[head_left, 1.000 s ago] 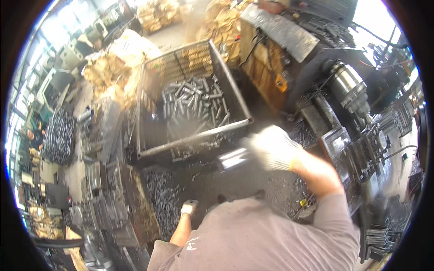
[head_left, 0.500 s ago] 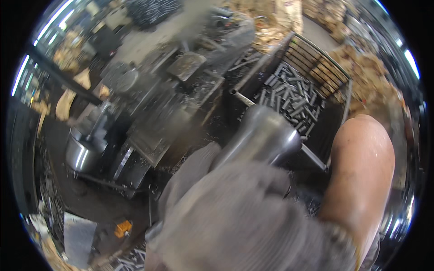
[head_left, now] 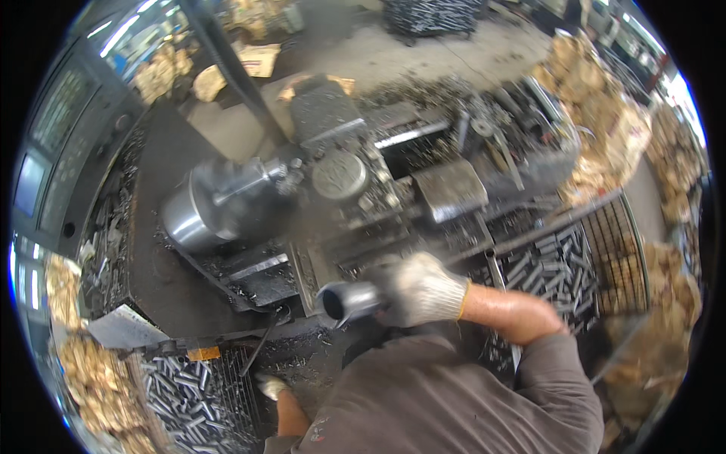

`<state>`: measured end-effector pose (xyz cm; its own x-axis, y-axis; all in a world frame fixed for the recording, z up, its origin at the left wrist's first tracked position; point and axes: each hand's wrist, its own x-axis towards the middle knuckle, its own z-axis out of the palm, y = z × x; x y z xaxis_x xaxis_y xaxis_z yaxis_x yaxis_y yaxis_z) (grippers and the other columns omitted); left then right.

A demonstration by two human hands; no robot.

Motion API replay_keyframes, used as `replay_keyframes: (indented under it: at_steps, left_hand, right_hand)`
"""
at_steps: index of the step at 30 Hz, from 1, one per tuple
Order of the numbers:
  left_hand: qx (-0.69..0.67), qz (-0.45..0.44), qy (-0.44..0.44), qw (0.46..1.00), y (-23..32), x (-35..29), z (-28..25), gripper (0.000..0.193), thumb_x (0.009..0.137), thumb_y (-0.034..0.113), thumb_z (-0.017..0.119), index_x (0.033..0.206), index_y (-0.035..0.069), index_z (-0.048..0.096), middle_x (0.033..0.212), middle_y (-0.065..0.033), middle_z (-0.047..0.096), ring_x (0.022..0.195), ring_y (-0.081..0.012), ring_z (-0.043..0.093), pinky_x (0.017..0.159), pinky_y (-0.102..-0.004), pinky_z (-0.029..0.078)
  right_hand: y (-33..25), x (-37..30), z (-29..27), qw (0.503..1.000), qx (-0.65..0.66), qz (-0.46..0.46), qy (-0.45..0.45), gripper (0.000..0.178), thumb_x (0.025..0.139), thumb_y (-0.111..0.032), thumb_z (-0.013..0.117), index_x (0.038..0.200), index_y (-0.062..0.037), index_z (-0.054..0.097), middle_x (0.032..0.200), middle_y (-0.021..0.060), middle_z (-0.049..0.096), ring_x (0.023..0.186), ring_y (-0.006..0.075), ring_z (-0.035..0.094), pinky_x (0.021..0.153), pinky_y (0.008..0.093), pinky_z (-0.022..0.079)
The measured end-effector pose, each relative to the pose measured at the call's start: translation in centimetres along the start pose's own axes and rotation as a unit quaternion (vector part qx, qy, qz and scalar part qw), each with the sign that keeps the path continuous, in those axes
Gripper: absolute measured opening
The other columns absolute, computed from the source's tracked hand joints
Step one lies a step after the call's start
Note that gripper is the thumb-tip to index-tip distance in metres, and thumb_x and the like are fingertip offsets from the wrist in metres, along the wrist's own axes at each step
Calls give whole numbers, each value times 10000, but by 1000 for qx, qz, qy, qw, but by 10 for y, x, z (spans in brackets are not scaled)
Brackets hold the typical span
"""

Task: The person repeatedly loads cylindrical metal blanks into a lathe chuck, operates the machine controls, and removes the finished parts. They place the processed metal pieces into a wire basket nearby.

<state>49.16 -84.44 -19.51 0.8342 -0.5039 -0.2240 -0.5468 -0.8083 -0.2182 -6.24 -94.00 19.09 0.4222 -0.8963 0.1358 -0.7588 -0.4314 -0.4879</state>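
Note:
My right hand point(head_left: 427, 291), in a pale knitted work glove, is closed around the rear of a shiny hollow metal tube point(head_left: 349, 303). The tube's dark open end points left, in front of the machine. Motion smears the fingers. My left hand point(head_left: 273, 387), also gloved, hangs low at the left of my body, close to the lower end of a thin metal lever point(head_left: 265, 339). Its fingers are too small and blurred to read. Ahead stands a greasy lathe-like machine with a large shiny round chuck point(head_left: 198, 212) at its left and a round metal cap point(head_left: 340, 175) near its middle.
A wire basket point(head_left: 624, 261) of short metal rods stands at the right, and another heap of rods point(head_left: 185, 405) lies lower left. A tilted metal plate point(head_left: 127, 328) and an orange block point(head_left: 203, 353) edge the machine. Brown sacks point(head_left: 605, 129) stand at the far right.
The metal piece and gloved right hand, large and close before, are now lower and farther away. My view has swung and widened. My left hand now shows apart, at lower left.

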Motion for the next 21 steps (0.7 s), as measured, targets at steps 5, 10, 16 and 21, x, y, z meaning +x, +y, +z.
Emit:
replay_keyframes:
  at_steps: [5,10,16,21]
  left_hand:
    - [-481,-135,244,831,16,-7,-128,644,1136,479,507,1516,-41,527,1435,-303,635,1330,-439,627,1114,-474,536]
    - [-436,53,371,818,-44,58,-96,474,1137,343,565,1380,-59,628,1377,-271,677,1275,-389,645,1125,-433,484]
    - [-755,2,190,628,-29,84,-103,286,1108,352,559,1034,101,672,883,-59,696,763,-216,687,679,-324,548]
    - [-842,-41,-23,537,-30,42,-123,396,1041,444,632,1031,50,671,841,-30,674,708,-206,628,635,-402,507]
  right_hand:
    - [77,-2,65,975,172,123,72,657,769,-406,919,1306,-101,693,951,166,788,825,395,772,705,473,627]
    - [88,-8,62,988,93,123,-7,705,766,-472,928,1318,-101,695,914,167,781,798,398,766,663,474,611]
    - [69,32,-93,995,62,-78,9,284,776,-165,854,1043,-81,811,948,138,813,778,269,803,653,357,645]
    - [-7,184,-84,968,-179,-172,24,317,818,-329,834,983,-60,797,881,164,781,769,324,760,732,431,631]
